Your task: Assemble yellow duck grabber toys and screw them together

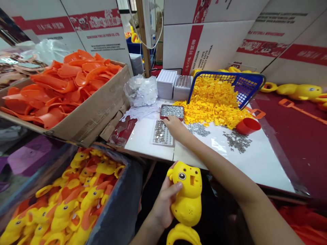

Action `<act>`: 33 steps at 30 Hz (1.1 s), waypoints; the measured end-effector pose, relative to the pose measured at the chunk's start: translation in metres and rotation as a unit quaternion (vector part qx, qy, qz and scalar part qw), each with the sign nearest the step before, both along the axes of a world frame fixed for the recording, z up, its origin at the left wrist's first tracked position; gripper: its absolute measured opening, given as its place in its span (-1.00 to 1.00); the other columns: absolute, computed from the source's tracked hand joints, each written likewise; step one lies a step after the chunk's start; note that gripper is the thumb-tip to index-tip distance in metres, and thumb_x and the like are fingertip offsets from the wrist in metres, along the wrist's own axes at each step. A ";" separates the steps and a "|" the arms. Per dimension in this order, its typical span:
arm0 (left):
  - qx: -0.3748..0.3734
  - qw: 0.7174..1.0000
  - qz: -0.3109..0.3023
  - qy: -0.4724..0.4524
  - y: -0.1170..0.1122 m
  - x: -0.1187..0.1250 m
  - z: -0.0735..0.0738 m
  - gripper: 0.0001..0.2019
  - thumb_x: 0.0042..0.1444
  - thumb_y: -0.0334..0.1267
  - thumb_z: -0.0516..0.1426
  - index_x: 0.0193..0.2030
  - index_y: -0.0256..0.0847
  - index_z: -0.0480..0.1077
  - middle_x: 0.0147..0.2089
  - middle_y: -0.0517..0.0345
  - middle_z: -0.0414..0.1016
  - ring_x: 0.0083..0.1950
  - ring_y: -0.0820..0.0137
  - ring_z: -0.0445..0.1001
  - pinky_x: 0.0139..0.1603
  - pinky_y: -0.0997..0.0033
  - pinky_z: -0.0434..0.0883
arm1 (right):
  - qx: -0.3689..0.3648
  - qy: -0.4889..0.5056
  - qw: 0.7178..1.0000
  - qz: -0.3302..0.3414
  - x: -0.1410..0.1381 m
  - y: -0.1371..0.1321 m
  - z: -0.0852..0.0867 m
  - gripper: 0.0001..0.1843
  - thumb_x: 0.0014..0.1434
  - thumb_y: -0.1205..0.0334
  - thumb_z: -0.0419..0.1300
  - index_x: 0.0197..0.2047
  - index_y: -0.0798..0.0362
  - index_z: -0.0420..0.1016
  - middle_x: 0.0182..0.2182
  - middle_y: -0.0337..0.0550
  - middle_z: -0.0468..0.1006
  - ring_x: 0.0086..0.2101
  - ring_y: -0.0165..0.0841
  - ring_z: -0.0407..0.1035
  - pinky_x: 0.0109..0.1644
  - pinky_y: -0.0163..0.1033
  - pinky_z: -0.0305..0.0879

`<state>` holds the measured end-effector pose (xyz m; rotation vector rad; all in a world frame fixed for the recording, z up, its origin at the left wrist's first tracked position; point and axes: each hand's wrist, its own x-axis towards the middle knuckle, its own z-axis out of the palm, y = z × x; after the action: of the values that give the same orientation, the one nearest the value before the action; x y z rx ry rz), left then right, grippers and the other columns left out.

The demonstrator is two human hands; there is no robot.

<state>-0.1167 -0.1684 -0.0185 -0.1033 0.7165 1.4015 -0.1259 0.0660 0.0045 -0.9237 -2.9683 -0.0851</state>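
The left hand (165,200) is closed around a rounded yellow plastic toy body (187,202), its thumb resting beside a printed eye. The toy is upright in front of the near edge of the white-topped counter (145,148), with a rectangular opening in its face and a yellow loop at its lower end.

The right hand (176,127) reaches over the counter, its fingers bent down at the near edge of a shallow dark red tray (161,115) of small silver metal parts (172,110). Whether it grips anything cannot be told. Just nearer lies a white ridged plastic tray (169,139) with round silver discs (159,131).

Small yellow plastic pieces (212,114) spill from a tipped blue lattice basket (251,89), near a red plastic cup (247,127). To the left, orange curved plastic pieces (87,73) fill a brown cardboard box (102,105).
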 end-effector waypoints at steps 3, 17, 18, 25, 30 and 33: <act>-0.011 1.000 -0.010 0.002 0.003 0.001 0.003 -0.12 -0.07 -0.23 0.43 0.42 -0.03 0.26 0.25 -0.03 0.54 0.30 -0.01 0.46 0.34 0.10 0.32 | 0.008 -0.007 0.999 0.031 0.001 0.007 0.000 -0.54 0.21 0.64 -0.06 -0.04 0.19 0.57 -0.14 0.19 0.54 -0.13 -0.14 0.37 -0.05 -0.10 0.28; -0.029 0.999 -0.001 0.032 0.002 -0.002 0.002 -0.02 -0.09 -0.20 0.45 0.47 -0.02 0.16 0.20 -0.02 0.57 0.28 0.02 0.47 0.35 0.09 0.30 | 0.107 -0.042 0.979 0.171 0.018 0.006 -0.004 -0.60 0.27 0.66 -0.09 -0.13 0.31 0.57 -0.24 0.19 0.56 -0.25 -0.18 0.33 -0.22 -0.14 0.13; -0.028 0.999 0.000 0.032 0.002 -0.002 0.002 -0.02 -0.10 -0.21 0.45 0.47 -0.02 0.15 0.20 -0.01 0.57 0.29 0.02 0.47 0.35 0.10 0.31 | 0.113 -0.041 0.976 0.182 0.019 0.008 -0.005 -0.62 0.28 0.65 -0.08 -0.15 0.31 0.57 -0.24 0.18 0.56 -0.25 -0.19 0.33 -0.22 -0.14 0.12; -0.040 0.998 0.008 0.044 0.001 -0.003 0.003 -0.01 -0.12 -0.19 0.46 0.46 -0.01 0.16 0.21 -0.01 0.57 0.28 0.02 0.47 0.35 0.09 0.31 | 0.148 -0.034 0.951 0.268 0.026 0.015 -0.009 -0.64 0.35 0.61 -0.09 -0.02 0.33 0.51 -0.24 0.11 0.56 -0.26 -0.24 0.35 -0.21 -0.15 0.14; -0.058 0.997 0.013 0.053 0.000 -0.003 0.004 0.01 -0.14 -0.17 0.47 0.46 -0.02 0.17 0.20 -0.02 0.57 0.28 0.01 0.48 0.34 0.10 0.32 | 0.153 -0.036 0.936 0.314 0.030 0.019 -0.005 -0.66 0.37 0.57 -0.06 0.06 0.29 0.46 -0.25 0.05 0.58 -0.26 -0.28 0.39 -0.18 -0.16 0.20; -0.058 0.997 0.015 0.056 0.001 -0.004 0.004 0.00 -0.14 -0.19 0.47 0.46 -0.02 0.16 0.19 -0.01 0.58 0.28 0.02 0.48 0.33 0.12 0.34 | 0.147 -0.042 0.934 0.323 0.030 0.019 -0.003 -0.68 0.37 0.57 -0.05 -0.04 0.26 0.51 -0.22 0.07 0.59 -0.25 -0.30 0.40 -0.15 -0.16 0.23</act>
<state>-0.1202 -0.1673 -0.0146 -0.1279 0.8941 1.4023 -0.0957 0.0853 0.0016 0.1060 -3.0384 -0.5347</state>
